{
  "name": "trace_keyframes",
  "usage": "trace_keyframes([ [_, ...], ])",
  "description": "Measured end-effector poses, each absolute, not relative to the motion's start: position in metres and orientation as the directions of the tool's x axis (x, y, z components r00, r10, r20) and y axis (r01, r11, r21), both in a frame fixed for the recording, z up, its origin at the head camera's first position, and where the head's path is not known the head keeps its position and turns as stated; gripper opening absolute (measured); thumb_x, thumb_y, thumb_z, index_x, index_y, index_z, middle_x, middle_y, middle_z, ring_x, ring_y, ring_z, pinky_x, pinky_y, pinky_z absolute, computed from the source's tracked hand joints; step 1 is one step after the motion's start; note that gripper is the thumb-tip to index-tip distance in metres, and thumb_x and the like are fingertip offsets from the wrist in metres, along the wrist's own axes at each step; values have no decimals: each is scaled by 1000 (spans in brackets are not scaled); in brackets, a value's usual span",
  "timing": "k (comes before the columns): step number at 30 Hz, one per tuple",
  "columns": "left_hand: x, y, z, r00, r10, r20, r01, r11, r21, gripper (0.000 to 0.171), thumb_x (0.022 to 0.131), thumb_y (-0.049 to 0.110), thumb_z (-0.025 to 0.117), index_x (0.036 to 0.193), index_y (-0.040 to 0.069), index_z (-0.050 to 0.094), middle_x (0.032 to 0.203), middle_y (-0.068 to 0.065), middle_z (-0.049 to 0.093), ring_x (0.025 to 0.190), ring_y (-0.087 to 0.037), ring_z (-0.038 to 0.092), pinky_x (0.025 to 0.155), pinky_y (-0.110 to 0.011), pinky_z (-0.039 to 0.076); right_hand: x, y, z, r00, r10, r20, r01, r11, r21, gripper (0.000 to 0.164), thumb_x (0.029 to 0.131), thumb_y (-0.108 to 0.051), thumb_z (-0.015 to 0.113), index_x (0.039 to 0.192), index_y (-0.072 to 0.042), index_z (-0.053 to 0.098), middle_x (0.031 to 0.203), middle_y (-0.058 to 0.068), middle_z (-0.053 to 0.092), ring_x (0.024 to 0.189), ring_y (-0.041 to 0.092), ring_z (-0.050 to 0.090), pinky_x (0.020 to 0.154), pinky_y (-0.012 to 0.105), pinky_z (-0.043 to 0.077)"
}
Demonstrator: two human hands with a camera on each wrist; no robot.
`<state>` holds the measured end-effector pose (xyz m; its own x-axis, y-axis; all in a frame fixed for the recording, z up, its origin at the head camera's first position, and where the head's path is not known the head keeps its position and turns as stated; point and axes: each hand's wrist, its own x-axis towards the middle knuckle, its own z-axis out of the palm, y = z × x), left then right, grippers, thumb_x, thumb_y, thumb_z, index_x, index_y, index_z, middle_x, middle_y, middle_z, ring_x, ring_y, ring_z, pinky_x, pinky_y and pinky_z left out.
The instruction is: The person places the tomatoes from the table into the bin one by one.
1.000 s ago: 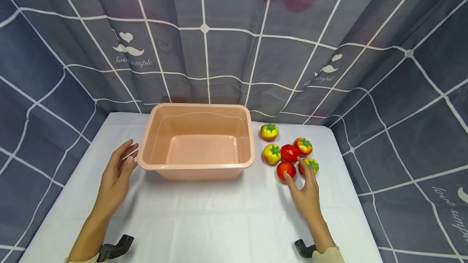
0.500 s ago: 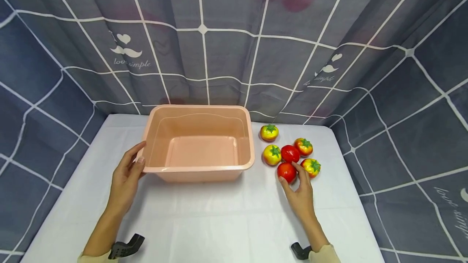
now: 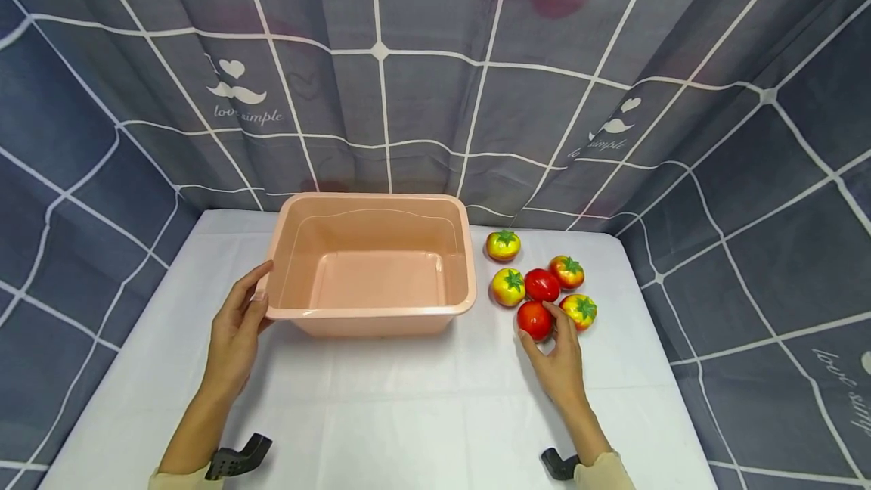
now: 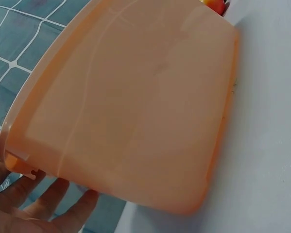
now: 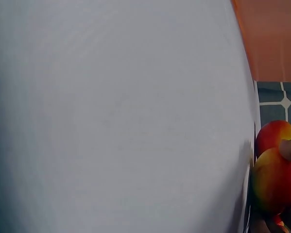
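A pink plastic basin (image 3: 370, 327) stands at the back of the table. My left hand (image 3: 233, 335) grips its left rim, thumb near the top edge and fingers along the side, as the left wrist view of the basin wall (image 4: 145, 107) also shows. On the right, my right hand (image 3: 559, 370) holds the front red tomato (image 3: 534, 320) between thumb and fingers. It is still among the others on the table. In the right wrist view this tomato (image 5: 274, 182) shows red and yellow, and the fingertips are partly cut off by the frame.
Beside the held one lie a second red tomato (image 3: 542, 285) and several yellow-red ones with green tops, such as one yellow tomato (image 3: 507, 287). A white cloth covers the table (image 3: 395, 414). Dark checked curtains (image 3: 422, 97) enclose the back and both sides.
My left hand has moved right and taken hold of the basin's rim. My right hand has shifted slightly left and closed on the front red tomato. Little differs over the last half second.
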<state>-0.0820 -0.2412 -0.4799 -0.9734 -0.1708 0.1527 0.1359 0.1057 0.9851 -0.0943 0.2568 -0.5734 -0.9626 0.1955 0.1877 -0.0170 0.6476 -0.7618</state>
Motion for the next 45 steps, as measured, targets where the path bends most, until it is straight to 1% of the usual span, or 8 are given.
trace_keyframes([
  [7,-82,-241,-480,-974,-161,159,142,114,983,49,117,21,45,165,13,44,169,-8,43,134,-3,60,98,-9,56,-95,258,-573,-964,199,179,-9,644,-765,73,93,-17,86,155,-14,48,154,12,52,139,29,57,103,-9,28],
  [13,-82,-240,-479,-972,-176,154,135,115,984,49,117,21,45,165,14,44,167,-9,45,131,-3,62,97,-9,57,-93,255,-567,-957,206,203,-28,633,-773,71,93,-19,86,154,-13,50,153,10,54,138,28,58,102,-8,32],
  [19,-81,-240,-479,-972,-178,157,137,120,983,49,117,21,45,165,14,44,168,-8,43,132,-2,61,97,-9,56,-91,245,-545,-942,241,232,-58,566,-822,69,91,-19,87,152,-15,55,150,9,59,129,28,64,102,-4,40],
  [24,-82,-241,-480,-971,-179,157,139,106,985,49,117,20,46,165,13,45,168,-6,44,132,-3,62,97,-9,57,-94,238,-526,-942,230,246,-92,527,-845,70,91,-18,88,153,-19,54,152,6,59,133,27,65,104,-2,42],
  [29,-81,-241,-480,-971,-181,155,141,90,986,49,117,21,46,165,12,45,167,-6,45,131,-3,63,97,-10,57,-95,229,-508,-939,216,267,-157,420,-894,68,92,-17,87,151,-24,56,154,0,58,135,20,61,105,3,47],
  [33,-80,-242,-480,-970,-189,153,142,72,987,49,116,20,46,164,12,45,167,-6,46,131,-4,63,97,-10,57,-98,221,-493,-927,194,321,-239,356,-904,67,91,-11,87,151,-19,57,153,1,59,133,13,61,108,8,50],
  [37,-79,-243,-481,-970,-189,151,141,61,988,49,116,20,46,165,12,45,168,-5,45,133,-2,61,98,-9,57,-102,214,-479,-916,168,363,-300,313,-901,69,91,-3,85,152,-13,56,152,6,59,131,10,63,108,11,52],
  [45,-80,-242,-482,-970,-189,150,133,103,986,48,116,22,46,164,13,46,166,0,48,131,0,61,96,-9,57,-108,200,-463,-930,130,344,-303,256,-918,71,90,-3,85,153,-14,53,152,6,57,135,12,61,111,14,52],
])
